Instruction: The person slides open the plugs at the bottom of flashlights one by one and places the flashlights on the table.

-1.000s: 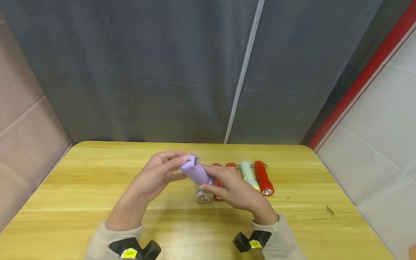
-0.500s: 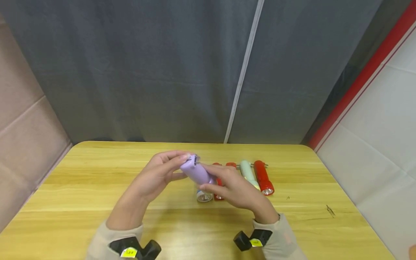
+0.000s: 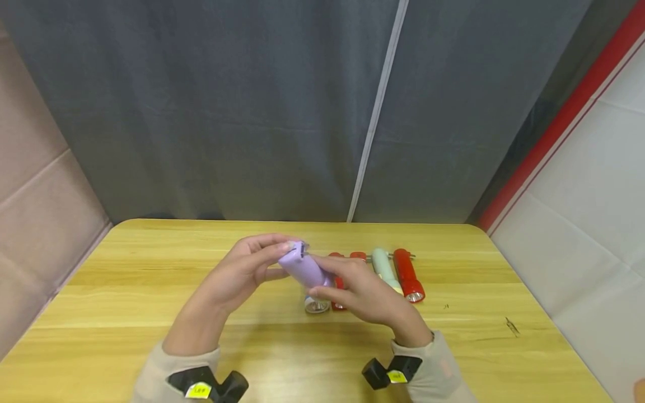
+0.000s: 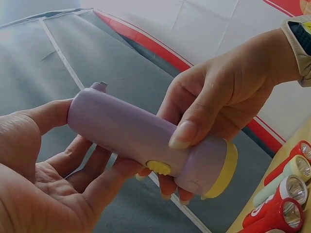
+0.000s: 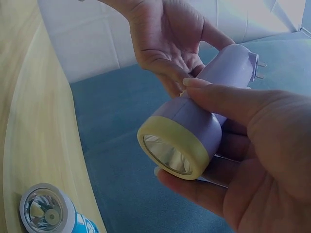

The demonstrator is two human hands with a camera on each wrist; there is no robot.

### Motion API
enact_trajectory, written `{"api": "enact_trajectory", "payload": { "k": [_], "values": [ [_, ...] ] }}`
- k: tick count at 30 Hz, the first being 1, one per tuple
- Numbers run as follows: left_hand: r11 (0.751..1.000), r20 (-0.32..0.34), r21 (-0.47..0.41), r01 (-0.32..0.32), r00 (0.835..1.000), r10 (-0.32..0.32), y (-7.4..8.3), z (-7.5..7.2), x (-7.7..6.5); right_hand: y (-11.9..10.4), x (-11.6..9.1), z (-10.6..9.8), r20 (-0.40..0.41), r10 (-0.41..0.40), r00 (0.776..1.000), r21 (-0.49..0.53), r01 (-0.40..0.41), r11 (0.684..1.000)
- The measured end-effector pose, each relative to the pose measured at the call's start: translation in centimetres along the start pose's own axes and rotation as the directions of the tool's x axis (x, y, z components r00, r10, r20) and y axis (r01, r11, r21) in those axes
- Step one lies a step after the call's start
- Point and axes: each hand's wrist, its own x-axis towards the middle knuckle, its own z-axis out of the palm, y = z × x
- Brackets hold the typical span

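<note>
A purple flashlight [image 3: 304, 271] is held tilted above the table between both hands. My left hand [image 3: 241, 273] grips its tail end, one digit on the end cap and others along the body near the yellow switch [image 4: 159, 167]. With thumb and fingers, my right hand [image 3: 364, 292] holds the flashlight near its head. The yellow rim [image 5: 197, 138] and clear lens [image 5: 167, 154] show in the right wrist view. Two metal plug prongs [image 5: 261, 70] stick out at the tail.
Below and behind the right hand, several flashlights lie in a row on the wooden table [image 3: 151, 291]: a red one [image 3: 407, 275], a mint green one [image 3: 384, 267], others partly hidden, and a blue-and-white one [image 5: 48, 208]. A grey curtain [image 3: 227, 112] hangs behind.
</note>
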Motion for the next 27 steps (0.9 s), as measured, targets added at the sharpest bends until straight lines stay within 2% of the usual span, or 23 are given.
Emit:
{"api": "enact_trajectory", "payload": {
  "k": [20,27],
  "values": [
    [0.999,-0.046,0.028,0.034,0.998,-0.033,-0.14,0.28,0.00,-0.15,-0.06,-0.05,0.030,0.024,0.999,-0.006,-0.024,1.000],
    [0.999,-0.039,0.033,0.018,0.999,-0.017,0.06,0.39,-0.10,-0.22,-0.05,-0.05,0.043,0.041,0.998,-0.011,-0.041,0.999]
  ]
}}
